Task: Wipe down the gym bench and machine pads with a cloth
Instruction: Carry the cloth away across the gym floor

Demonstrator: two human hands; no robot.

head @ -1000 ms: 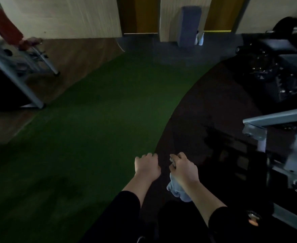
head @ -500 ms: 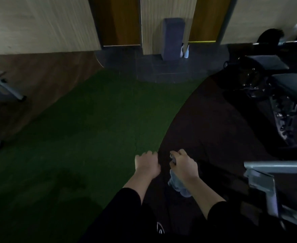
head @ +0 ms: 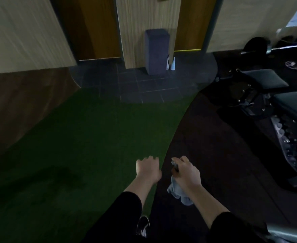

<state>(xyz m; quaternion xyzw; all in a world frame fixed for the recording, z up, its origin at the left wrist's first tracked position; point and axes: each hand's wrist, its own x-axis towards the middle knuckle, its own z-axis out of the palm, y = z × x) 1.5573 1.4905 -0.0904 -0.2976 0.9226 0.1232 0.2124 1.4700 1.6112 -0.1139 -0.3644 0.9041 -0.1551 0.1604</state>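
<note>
The right hand (head: pixel 188 174) grips a pale cloth (head: pixel 178 192), the left hand (head: pixel 148 170) is curled empty, and benches (head: pixel 291 106) stand at two o'clock.

text: none legible | labels: none | signs: none | numbers: none

The right hand (head: pixel 188 174) covers most of the cloth (head: pixel 178 192), and a small dark object in its fingers is too blurred to identify. The right edge crops the nearer bench (head: pixel 295 106).
</note>
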